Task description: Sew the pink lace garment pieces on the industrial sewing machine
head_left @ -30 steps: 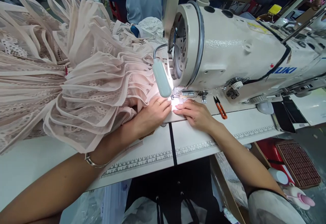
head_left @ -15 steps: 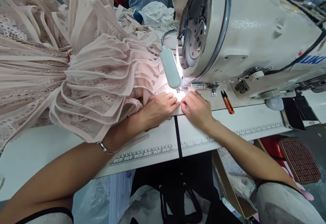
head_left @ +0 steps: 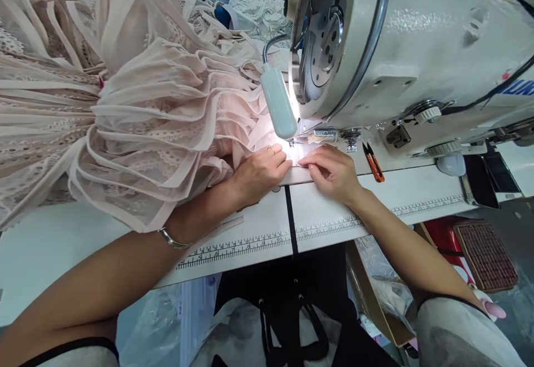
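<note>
Under the glare of the work lamp, pale pink fabric (head_left: 294,154) lies at the needle area of a sewing machine (head_left: 425,28). My left hand (head_left: 262,173) is closed at the left of this spot, its fingers curled on the fabric's edge; the fingertips are partly hidden. On the other side, my right hand (head_left: 334,173) rests with fingers stretched out flat and the thumb apart, its fingertips touching the fabric. A large heap of pale pink lace and mesh pieces (head_left: 167,94) spreads left of the machine, against my left forearm.
A pale green lamp (head_left: 278,103) hangs just above the hands. Orange-handled thread snips (head_left: 373,162) lie on the machine bed. A printed ruler (head_left: 250,247) runs along the table's front edge. Below on the right stands a cardboard box (head_left: 381,300) with plastic bags.
My right hand has shifted slightly right and its fingers have straightened from a pinch, the thumb moving away. My left hand stays nearly in place. The whole view has tilted slightly.
</note>
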Demonstrator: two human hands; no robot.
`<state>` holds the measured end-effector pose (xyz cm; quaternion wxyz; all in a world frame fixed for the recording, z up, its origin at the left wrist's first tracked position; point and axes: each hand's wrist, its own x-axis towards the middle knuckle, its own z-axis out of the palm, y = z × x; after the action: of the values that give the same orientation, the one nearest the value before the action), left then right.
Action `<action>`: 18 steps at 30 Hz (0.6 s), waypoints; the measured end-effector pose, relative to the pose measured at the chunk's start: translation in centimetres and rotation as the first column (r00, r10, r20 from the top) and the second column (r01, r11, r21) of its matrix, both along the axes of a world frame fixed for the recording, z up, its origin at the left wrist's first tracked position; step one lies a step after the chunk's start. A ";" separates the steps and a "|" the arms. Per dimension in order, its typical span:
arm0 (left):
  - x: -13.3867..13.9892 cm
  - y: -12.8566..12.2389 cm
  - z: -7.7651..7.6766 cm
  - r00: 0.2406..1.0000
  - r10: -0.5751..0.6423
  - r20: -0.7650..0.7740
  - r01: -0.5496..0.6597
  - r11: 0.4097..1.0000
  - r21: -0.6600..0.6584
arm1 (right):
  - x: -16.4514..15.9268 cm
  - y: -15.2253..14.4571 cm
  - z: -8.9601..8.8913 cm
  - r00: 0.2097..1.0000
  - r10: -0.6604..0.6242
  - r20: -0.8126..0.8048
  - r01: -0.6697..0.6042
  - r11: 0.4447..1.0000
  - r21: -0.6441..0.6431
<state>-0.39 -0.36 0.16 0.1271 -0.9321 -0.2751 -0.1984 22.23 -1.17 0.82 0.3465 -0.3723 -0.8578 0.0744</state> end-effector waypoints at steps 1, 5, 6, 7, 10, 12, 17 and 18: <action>0.1 0.0 0.0 1.000 -0.005 -0.008 0.005 1.000 0.004 | 0.2 0.1 -0.1 0.999 0.036 -0.012 -0.036 0.999 0.017; 0.2 -0.1 0.3 1.000 -0.017 -0.024 0.017 1.000 -0.021 | 0.5 0.1 -0.3 0.996 0.092 0.021 -0.092 0.995 0.026; 0.2 -0.2 0.4 1.000 -0.018 -0.021 0.017 0.999 -0.051 | 0.5 0.1 -0.3 0.996 0.075 0.057 -0.075 0.997 0.006; 0.2 -0.2 0.4 1.000 -0.015 -0.011 0.014 0.996 -0.089 | 0.5 -0.1 -0.2 0.994 0.052 0.101 -0.051 0.999 -0.015; -0.2 -0.1 0.5 0.997 0.011 0.083 0.006 0.978 -0.207 | 0.4 -0.4 0.1 0.976 0.008 0.219 0.004 0.998 -0.055; -0.5 0.0 0.4 0.988 0.033 0.152 0.009 0.963 -0.268 | 0.5 -0.5 0.3 0.971 0.027 0.238 -0.012 0.998 -0.066; -1.1 0.0 0.0 0.995 -0.024 0.092 0.051 0.949 -0.312 | 0.8 -0.1 0.0 0.977 0.060 0.204 -0.053 0.998 -0.038; -1.1 0.0 0.0 0.997 -0.025 0.072 0.046 0.949 -0.312 | 0.9 0.0 -0.1 0.977 0.056 0.204 -0.052 0.998 -0.026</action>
<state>-1.48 -0.37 0.17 -0.0354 -0.9380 -0.2905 -0.1856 23.10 -1.18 0.70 0.2502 -0.3582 -0.8979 0.0540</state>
